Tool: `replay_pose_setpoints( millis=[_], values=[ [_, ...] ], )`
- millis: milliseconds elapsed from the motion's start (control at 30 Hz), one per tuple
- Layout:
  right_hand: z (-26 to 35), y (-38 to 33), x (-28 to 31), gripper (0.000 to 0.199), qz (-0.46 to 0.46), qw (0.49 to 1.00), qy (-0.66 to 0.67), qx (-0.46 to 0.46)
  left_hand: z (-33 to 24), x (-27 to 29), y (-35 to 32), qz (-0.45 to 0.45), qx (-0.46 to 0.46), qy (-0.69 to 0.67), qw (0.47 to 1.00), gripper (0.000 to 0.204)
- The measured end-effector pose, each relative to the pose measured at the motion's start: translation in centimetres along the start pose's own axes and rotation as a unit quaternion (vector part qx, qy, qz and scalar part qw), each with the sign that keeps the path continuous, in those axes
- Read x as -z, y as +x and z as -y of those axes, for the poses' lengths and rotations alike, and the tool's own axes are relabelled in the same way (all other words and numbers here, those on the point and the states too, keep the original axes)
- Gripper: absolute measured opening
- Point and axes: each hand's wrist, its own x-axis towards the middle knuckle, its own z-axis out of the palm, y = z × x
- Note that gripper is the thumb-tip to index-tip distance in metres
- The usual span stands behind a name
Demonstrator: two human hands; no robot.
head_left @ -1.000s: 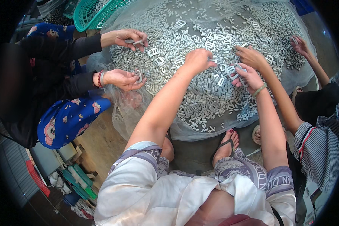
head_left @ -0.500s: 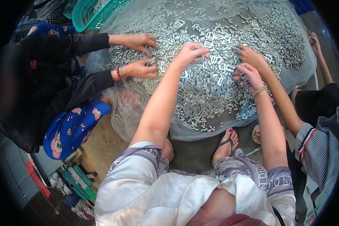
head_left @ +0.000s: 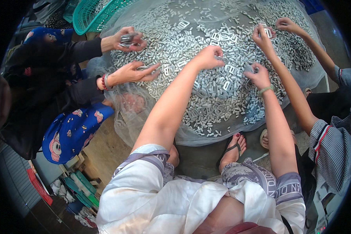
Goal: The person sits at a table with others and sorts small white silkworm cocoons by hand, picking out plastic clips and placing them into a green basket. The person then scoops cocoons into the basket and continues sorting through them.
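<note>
A wide heap of small grey metal pellets (head_left: 163,46) lies on a sheet of pale netting, with flat silver slide buckles (head_left: 227,84) scattered over its middle. My left hand (head_left: 210,57) is over the centre of the heap, fingers closed on a buckle (head_left: 221,60) at the fingertips. To its right, my right hand (head_left: 259,76), a pale green bangle at the wrist, is closed round buckles that its fingers partly hide; their number cannot be made out. Another loose buckle (head_left: 230,69) lies between my two hands.
At the left a person in dark sleeves has buckles in one hand (head_left: 130,39) and the other hand (head_left: 132,72) low over the heap. A person in striped sleeves at the right lifts a buckle (head_left: 268,32). A green basket (head_left: 85,17) stands at far left.
My left hand has shifted right and slightly nearer. My right hand has moved little. The left person's upper hand has drawn back with buckles; the right person's hands have moved farther away.
</note>
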Motion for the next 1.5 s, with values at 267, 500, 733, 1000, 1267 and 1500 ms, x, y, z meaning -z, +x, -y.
replay_pose_setpoints(
  millis=[267, 500, 733, 1000, 1267, 1500],
  values=[
    [-1.0, -4.1, 1.9, 0.029, -0.05, 0.936, 0.306, -0.165, -3.8, -2.2, -0.8, 0.024, 0.004, 0.151, 0.988, 0.044],
    [-2.4, -6.5, -1.3, 0.025, -0.083, 0.876, 0.426, -0.211, -1.4, 1.2, -2.2, 0.034, 0.026, -0.219, 0.975, 0.042],
    [-3.2, -6.5, -3.5, 0.053, -0.129, 0.989, -0.07, -0.006, -0.6, 3.9, -7.0, 0.073, 0.097, -0.478, 0.87, 0.036],
    [-4.1, -6.1, -3.9, 0.022, -0.139, 0.989, -0.039, -0.044, -4.4, 1.2, -4.7, 0.07, 0.004, 0.261, 0.963, 0.019],
    [4.0, -6.3, -1.5, 0.028, -0.066, 0.897, 0.397, -0.183, -1.9, 5.1, -5.1, 0.086, 0.071, -0.218, 0.97, 0.023],
    [6.9, -6.4, -4.3, 0.034, 0.035, 0.984, -0.102, 0.139, 1.6, 4.1, -6.1, 0.121, -0.015, -0.609, 0.783, 0.028]
  ],
)
